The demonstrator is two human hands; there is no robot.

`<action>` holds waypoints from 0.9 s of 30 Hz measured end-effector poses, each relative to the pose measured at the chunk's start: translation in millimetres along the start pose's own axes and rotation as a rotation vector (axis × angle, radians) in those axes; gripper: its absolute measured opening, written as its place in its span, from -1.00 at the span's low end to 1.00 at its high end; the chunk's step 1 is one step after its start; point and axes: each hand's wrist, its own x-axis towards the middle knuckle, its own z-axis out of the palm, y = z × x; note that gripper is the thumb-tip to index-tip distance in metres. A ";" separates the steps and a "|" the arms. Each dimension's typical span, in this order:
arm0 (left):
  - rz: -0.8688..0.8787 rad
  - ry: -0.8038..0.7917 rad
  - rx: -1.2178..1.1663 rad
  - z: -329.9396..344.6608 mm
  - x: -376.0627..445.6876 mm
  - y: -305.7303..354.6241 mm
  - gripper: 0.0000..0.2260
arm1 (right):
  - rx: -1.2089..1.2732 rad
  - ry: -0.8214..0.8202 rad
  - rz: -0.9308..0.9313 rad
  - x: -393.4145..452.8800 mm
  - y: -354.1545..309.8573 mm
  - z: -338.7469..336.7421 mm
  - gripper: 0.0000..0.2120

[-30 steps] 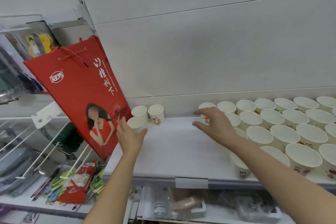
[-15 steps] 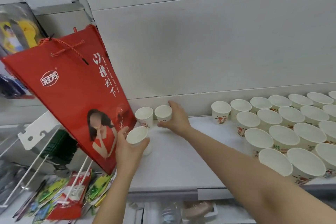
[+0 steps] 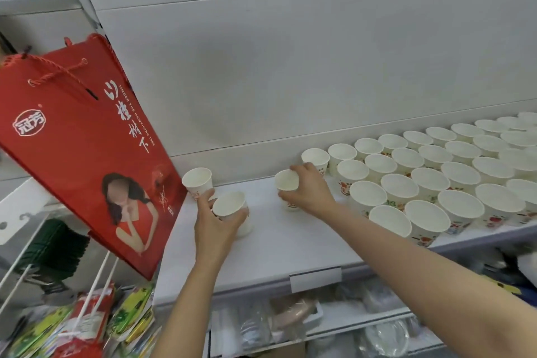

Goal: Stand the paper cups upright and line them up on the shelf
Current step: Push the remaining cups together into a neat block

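On the white shelf my left hand grips an upright white paper cup near the shelf's left end. Just behind it a second cup stands alone by the back wall. My right hand holds another upright cup from the side, in the middle of the shelf, close to the leftmost cup of the back row. Several rows of upright cups with red printed patterns fill the right half of the shelf.
A red paper gift bag hangs tilted at the shelf's left edge, close to my left hand. White wire hooks with packets hang below left. A lower shelf holds plastic-wrapped goods. A blank price tag holder sits on the shelf's front rail.
My right hand took the right cup of the back-left pair and carried it right, towards the rows. My left hand still holds its cup near the left end. The camera shifted.
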 end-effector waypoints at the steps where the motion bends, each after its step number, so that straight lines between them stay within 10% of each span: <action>1: -0.001 -0.021 0.007 10.9 -0.4 2.3 -0.25 | -0.033 0.006 0.000 -3.4 8.7 -8.2 -0.38; 12: 0.054 -0.125 0.043 62.2 -27.9 20.6 -0.23 | -0.356 0.004 -0.168 -23.3 21.7 -42.8 -0.46; 18: 0.018 -0.142 -0.127 55.7 -34.2 37.0 -0.30 | 0.536 -0.102 -0.067 -77.0 4.5 -50.9 -0.57; 27: -0.009 -0.272 -0.200 58.7 -37.9 39.3 -0.40 | 0.737 -0.080 0.044 -94.9 -0.9 -14.7 -0.30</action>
